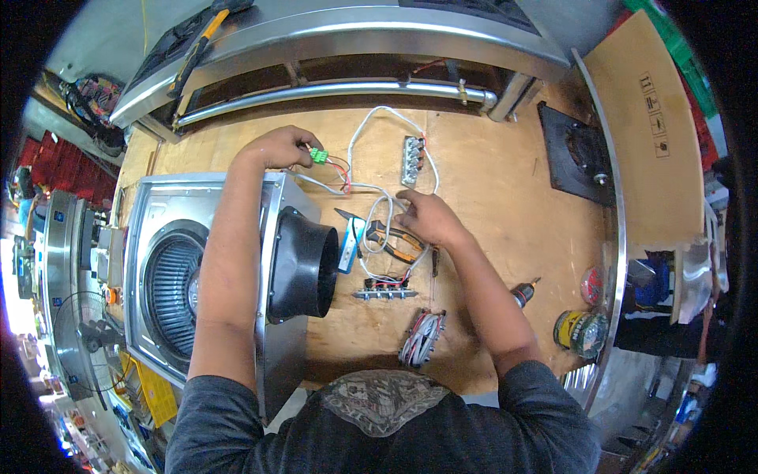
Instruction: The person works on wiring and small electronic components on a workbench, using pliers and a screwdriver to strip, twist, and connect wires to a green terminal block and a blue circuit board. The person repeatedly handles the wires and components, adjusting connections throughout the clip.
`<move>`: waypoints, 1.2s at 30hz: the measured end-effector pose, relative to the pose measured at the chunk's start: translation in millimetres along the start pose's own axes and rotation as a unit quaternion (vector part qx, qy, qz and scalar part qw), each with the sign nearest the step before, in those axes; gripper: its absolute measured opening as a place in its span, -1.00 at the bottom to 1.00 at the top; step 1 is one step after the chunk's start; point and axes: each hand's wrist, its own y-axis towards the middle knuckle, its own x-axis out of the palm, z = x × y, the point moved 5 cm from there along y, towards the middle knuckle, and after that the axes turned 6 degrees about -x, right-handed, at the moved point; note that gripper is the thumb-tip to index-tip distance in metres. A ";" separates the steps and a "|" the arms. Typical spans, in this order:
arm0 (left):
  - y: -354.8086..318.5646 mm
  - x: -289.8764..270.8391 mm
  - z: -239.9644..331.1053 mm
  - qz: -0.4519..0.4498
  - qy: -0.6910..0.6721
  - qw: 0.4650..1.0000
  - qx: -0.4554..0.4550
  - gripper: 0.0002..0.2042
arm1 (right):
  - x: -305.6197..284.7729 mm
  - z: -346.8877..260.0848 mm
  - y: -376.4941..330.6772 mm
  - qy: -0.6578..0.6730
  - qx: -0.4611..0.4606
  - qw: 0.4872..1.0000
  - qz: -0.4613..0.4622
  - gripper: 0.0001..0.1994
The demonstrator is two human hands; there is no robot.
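My left hand (pixel 283 148) pinches a green terminal connector (pixel 318 156) above the metal blower housing (pixel 272 197). Thin red and pale wires run from the connector toward a grey cable (pixel 365 187). Beside a loop of that cable, my right hand (pixel 429 216) rests low over the table, thumb and forefinger apart. Under and near it lie orange-and-black pliers (pixel 405 246) and a blue-and-white box (pixel 348 246). The cable links a switch strip (pixel 412 161) at the far side with another strip (pixel 385 293) nearer me. The housing has a round black outlet (pixel 312 267) facing right.
A bundled cable (pixel 422 338) lies near the front edge. To the right are a screwdriver-like tool (pixel 525 291), a round tin (pixel 580 333) and a black plate (pixel 575 154). A steel frame (pixel 355 43) with a hammer (pixel 200 47) spans the back; a cardboard sheet (pixel 643 126) stands right.
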 end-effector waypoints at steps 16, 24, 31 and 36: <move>16.9 -12.5 -7.9 0.076 -0.083 0.991 0.070 -0.66 | 46.8 50.3 -142.1 -0.183 0.074 0.960 0.200 -0.73; -100.2 -31.1 60.3 0.447 -0.225 0.844 0.192 -0.81 | 71.8 68.1 -220.3 -0.044 -0.017 0.991 0.128 -0.74; -242.0 185.9 144.5 -0.017 -0.095 0.980 0.176 -0.76 | 85.8 74.7 -247.3 0.032 -0.008 0.986 0.162 -0.61; -266.2 236.7 133.3 -0.117 0.086 0.974 0.172 -0.60 | 81.5 71.7 -225.9 -0.030 -0.055 0.982 0.177 -0.66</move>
